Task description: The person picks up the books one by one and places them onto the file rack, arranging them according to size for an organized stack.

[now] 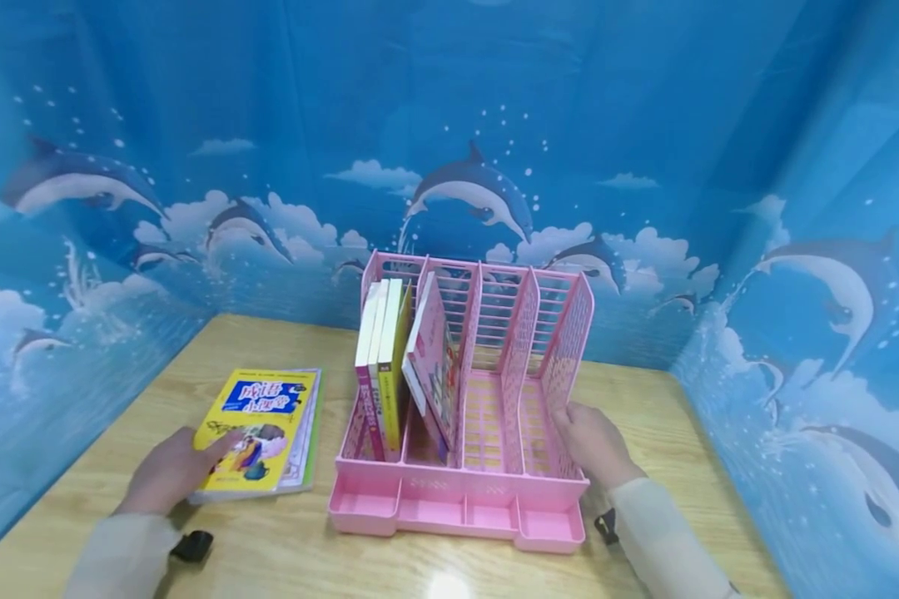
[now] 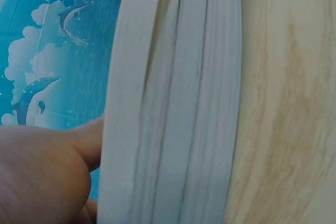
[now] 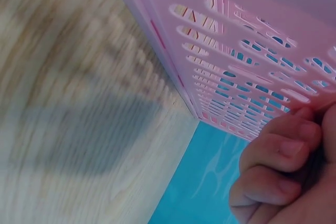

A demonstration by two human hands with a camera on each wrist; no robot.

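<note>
A pink book rack (image 1: 487, 474) with several upright slots and a row of small front trays stands at mid-table. My right hand (image 1: 595, 441) is at its right side panel (image 3: 236, 51), with curled fingers (image 3: 278, 156) gripping the panel's edge. Left of the rack lies a stack of books with a yellow-covered book (image 1: 258, 416) on top. My left hand (image 1: 168, 470) rests on that book's near left part, thumb stretched over the cover. In the left wrist view the stack's page edges (image 2: 173, 108) fill the middle, and most fingertips are hidden.
Several thin books (image 1: 382, 366) stand in the rack's leftmost slot. Pink-covered books (image 1: 434, 358) lean in the slot beside them. A wooden table (image 1: 270, 549) carries everything, bounded by a blue dolphin-print curtain (image 1: 307, 100) at the back and sides.
</note>
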